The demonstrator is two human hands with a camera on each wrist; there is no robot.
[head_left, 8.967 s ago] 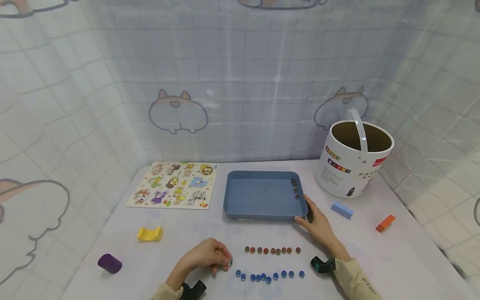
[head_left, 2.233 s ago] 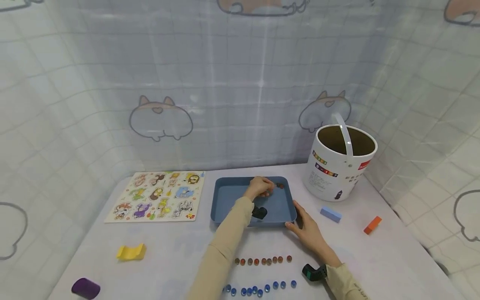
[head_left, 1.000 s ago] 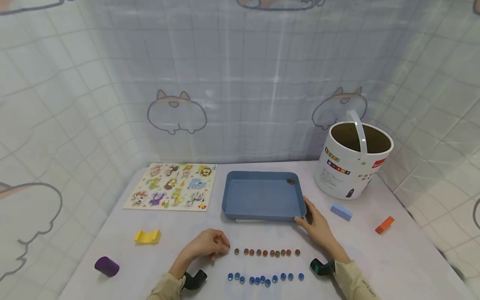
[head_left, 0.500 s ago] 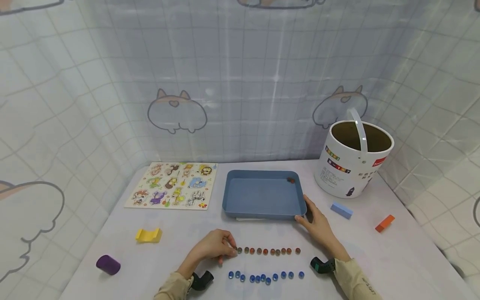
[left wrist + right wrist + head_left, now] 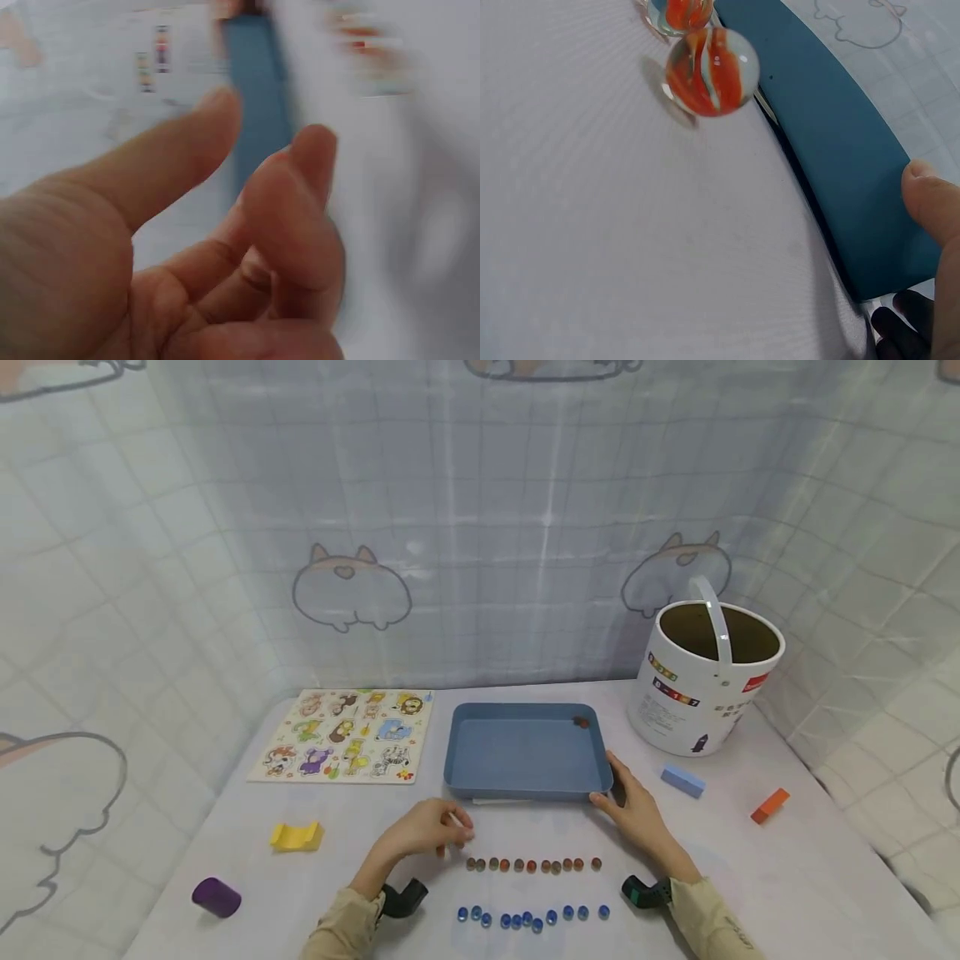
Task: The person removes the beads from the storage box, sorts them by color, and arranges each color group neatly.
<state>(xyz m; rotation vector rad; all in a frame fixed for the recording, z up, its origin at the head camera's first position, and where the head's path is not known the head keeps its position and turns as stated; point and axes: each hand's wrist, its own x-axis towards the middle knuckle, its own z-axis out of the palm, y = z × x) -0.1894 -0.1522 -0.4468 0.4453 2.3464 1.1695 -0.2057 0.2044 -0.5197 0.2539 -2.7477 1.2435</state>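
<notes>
My left hand [image 5: 429, 828] hovers over the table just behind the left end of a row of orange-brown glass marbles [image 5: 531, 866]. Its thumb and fingers stand apart in the left wrist view, nothing between them. My right hand [image 5: 636, 810] holds the front right corner of a blue rectangular tray [image 5: 525, 795], thumb [image 5: 922, 187] against the wall. A couple of dark reddish marbles [image 5: 582, 722] lie in the tray's back right corner. Nearer me runs an uneven row of blue marbles [image 5: 527, 918]. Orange and white swirls show in one marble [image 5: 714, 71] close to the right wrist camera.
An animal puzzle board [image 5: 345, 735] lies left of the tray; a white bucket [image 5: 697, 693] with a handle stands right. Around them are a yellow block [image 5: 296, 837], a purple cylinder [image 5: 217, 897], a blue block [image 5: 682, 781] and an orange block [image 5: 770, 806].
Both rows have grown at their left ends, while the tray holds fewer marbles. My left hand has let go of a marble at the orange-brown row and drawn back toward the tray.
</notes>
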